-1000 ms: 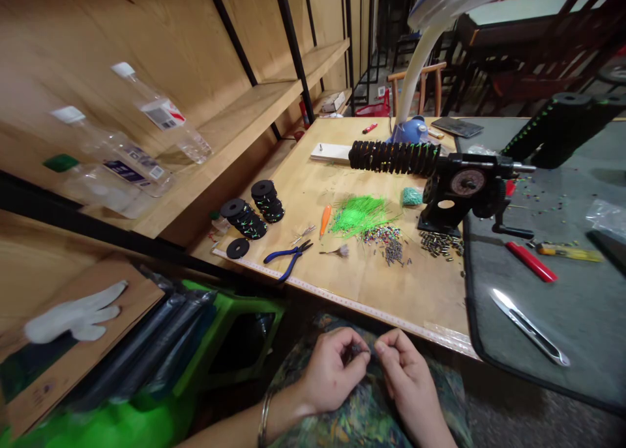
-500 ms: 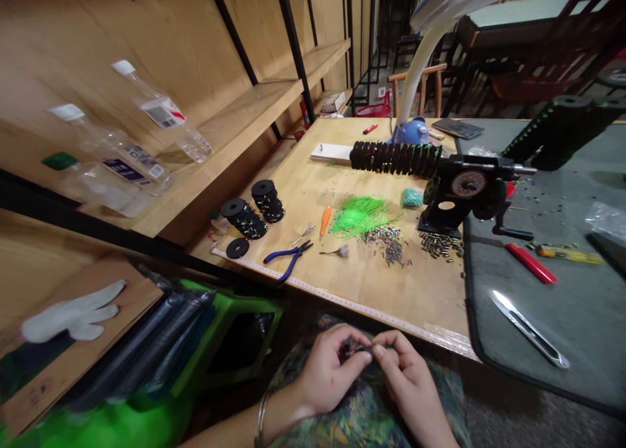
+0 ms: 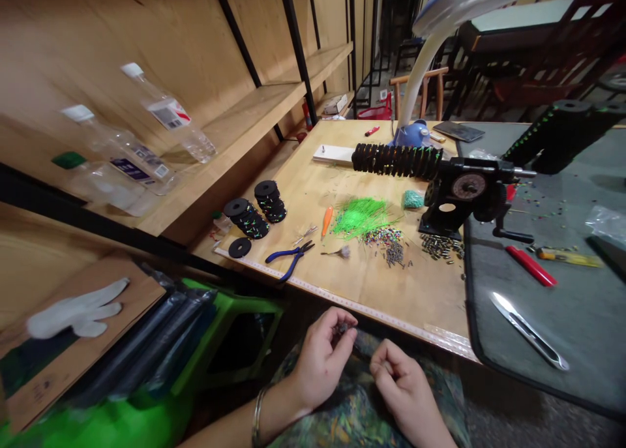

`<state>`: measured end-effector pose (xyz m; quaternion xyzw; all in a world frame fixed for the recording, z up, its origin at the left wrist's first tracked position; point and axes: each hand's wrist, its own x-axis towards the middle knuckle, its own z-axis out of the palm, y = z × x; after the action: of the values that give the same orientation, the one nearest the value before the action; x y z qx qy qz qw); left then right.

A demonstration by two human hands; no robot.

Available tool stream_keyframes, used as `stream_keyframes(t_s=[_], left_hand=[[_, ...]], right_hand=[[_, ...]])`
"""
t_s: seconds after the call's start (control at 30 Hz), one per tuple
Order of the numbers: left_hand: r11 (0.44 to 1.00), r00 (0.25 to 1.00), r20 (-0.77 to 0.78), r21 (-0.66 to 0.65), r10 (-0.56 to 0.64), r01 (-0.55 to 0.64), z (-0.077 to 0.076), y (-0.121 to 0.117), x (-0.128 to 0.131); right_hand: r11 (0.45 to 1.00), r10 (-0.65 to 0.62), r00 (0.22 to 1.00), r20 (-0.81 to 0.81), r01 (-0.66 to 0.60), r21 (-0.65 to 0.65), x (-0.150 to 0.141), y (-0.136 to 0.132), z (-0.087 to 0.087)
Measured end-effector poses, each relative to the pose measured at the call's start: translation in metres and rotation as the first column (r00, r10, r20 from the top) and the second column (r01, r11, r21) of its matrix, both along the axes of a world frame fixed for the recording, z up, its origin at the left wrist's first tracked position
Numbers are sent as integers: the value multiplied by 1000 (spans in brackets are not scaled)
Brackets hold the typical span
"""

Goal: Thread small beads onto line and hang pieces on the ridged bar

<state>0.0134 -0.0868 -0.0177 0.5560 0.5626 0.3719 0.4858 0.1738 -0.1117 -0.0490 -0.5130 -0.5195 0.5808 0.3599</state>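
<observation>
Over my lap, my left hand (image 3: 327,357) is curled closed around something small and dark that the fingers mostly cover. My right hand (image 3: 398,383) is a short way to its right, thumb and fingers pinched together; whatever is between them is too small to make out. A gap separates the two hands. Ahead on the wooden table (image 3: 342,291) lie blue-handled pliers (image 3: 289,259), a small brush-like tuft (image 3: 340,252), an orange-handled tool (image 3: 327,222), bright green strands (image 3: 362,214), colourful beads (image 3: 383,236), small grey pieces (image 3: 395,255) and metal cylinders (image 3: 443,247).
A black hand-cranked winder (image 3: 464,187) holds a row of black discs (image 3: 396,159). Black spools (image 3: 244,216) stand at the left. On the grey mat (image 3: 513,304) lie a silver knife (image 3: 528,330) and a red stick (image 3: 531,265). A lamp (image 3: 411,132) rises behind.
My hands, whose fingertips met half a second ago, have come apart. The left moved slightly up and left; the right stays low, still pinched.
</observation>
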Motion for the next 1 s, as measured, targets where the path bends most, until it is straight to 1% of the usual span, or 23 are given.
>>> stream_keyframes(t_s=[0.13, 0.2, 0.27, 0.33, 0.4, 0.47, 0.53, 0.63, 0.7, 0.77, 0.83, 0.9, 0.97, 1.0], left_hand=[[997, 995, 67, -7, 77, -76, 0, 7, -6], [992, 987, 99, -23, 128, -126, 2, 13, -12], [988, 979, 142, -60, 148, -141, 5, 18, -19], [990, 977, 188, -111, 102, -82, 6, 21, -25], [985, 975, 223, -170, 24, 14, 6, 21, -29], [970, 971, 235, -228, -34, 89, 4, 19, -29], [952, 967, 246, -279, -60, 130, 2, 16, -25], [918, 953, 296, -354, -69, 177, 2, 14, -15], [899, 938, 341, -392, -58, 198, 3, 15, -8], [898, 935, 351, -394, -49, 195, 4, 18, -3], [923, 949, 308, -344, -62, 172, 5, 22, 1], [954, 970, 224, -259, -95, 153, 7, 25, 3], [974, 983, 130, -166, -132, 152, 11, 27, 5], [979, 985, 84, -126, -149, 158, 14, 28, 6]], right_hand=[[998, -36, 999, -1, 36, 48, 4, -3, -6], [998, -52, 998, -20, 53, 32, 6, -5, -9], [998, -65, 995, -71, 64, -15, 7, -6, -11], [992, -107, 985, -136, 97, -78, 6, -6, -11], [985, -133, 975, -178, 111, -129, 5, -6, -9], [985, -144, 973, -178, 123, -125, 5, -5, -7], [989, -140, 981, -137, 131, -72, 6, -5, -5], [989, -134, 991, -23, 136, 59, 7, -5, -5], [981, -121, 991, 61, 109, 163, 7, -5, -6], [963, -107, 984, 141, 67, 260, 7, -5, -6], [943, -89, 972, 216, 12, 334, 9, -2, -5], [914, -85, 955, 283, -38, 405, 14, 1, -2], [871, -122, 937, 327, -56, 488, 22, 6, 3], [852, -155, 931, 331, -44, 521, 25, 8, 6]])
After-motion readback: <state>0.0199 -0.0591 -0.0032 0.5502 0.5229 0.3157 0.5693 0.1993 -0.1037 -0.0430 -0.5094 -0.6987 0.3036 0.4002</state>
